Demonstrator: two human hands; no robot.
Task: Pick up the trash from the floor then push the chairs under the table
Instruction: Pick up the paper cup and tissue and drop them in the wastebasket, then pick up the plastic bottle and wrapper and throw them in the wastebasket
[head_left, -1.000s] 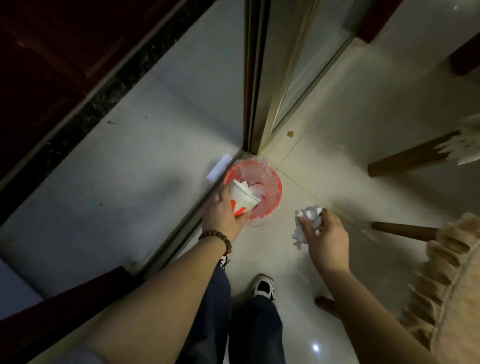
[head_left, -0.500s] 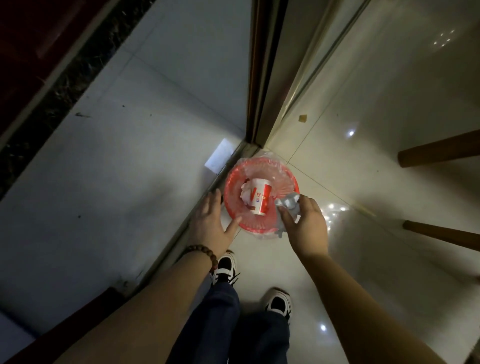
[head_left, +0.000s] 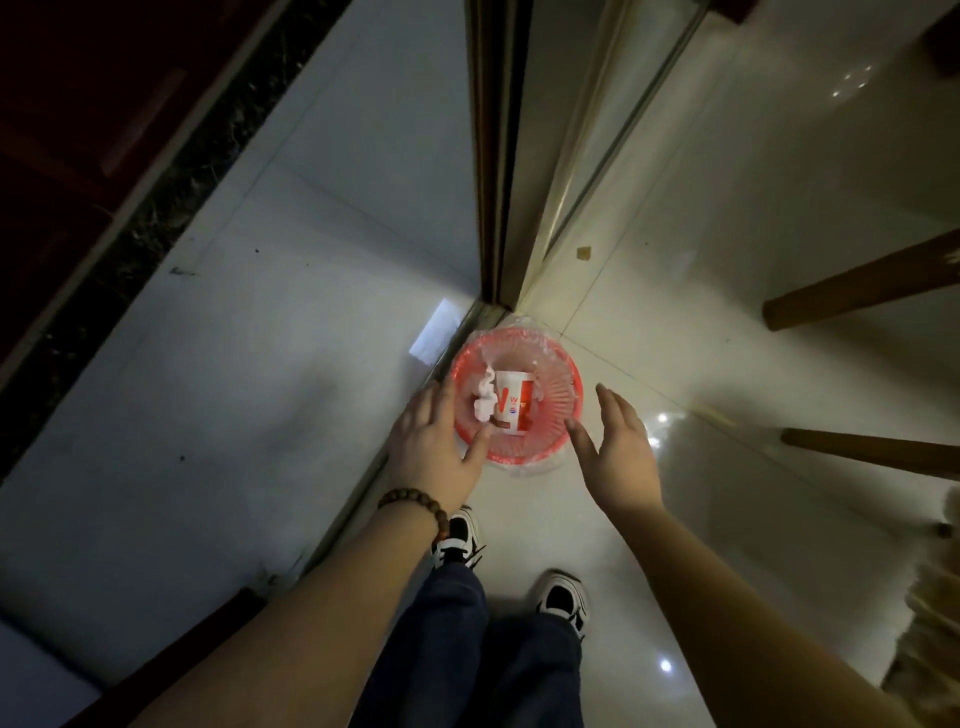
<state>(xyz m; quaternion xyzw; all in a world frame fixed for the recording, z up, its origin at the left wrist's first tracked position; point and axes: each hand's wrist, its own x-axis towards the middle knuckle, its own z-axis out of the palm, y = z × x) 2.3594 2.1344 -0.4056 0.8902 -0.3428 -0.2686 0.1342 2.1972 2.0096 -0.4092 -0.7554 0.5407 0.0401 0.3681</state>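
- A white and red paper cup (head_left: 511, 402) lies inside the red waste bin (head_left: 558, 387), with a piece of crumpled white paper (head_left: 484, 401) against its left side.
- The bin has a clear plastic liner (head_left: 524, 470) that shows past its rim, and it stands on the pale tiled floor (head_left: 675, 322) at the foot of a metal door frame (head_left: 493, 156).
- The left hand (head_left: 434, 452) is above the bin's left edge, its grip wide and holding nothing, fingers spread, thumb over the rim.
- A brown bead bracelet (head_left: 415, 506) circles the left wrist.
- The right hand (head_left: 621, 452) is beside the bin's right edge, its grip also wide and holding nothing, fingers straight.
- Below the hands are two black and white shoes (head_left: 563, 603) and dark blue trouser legs (head_left: 467, 649).
- Two wooden chair legs (head_left: 852, 286) slant across the floor to the right, well apart from the bin.
- A small brown scrap (head_left: 583, 252) lies on the floor near the frame.
- A pale fringed cloth (head_left: 930, 613) shows at the right border.
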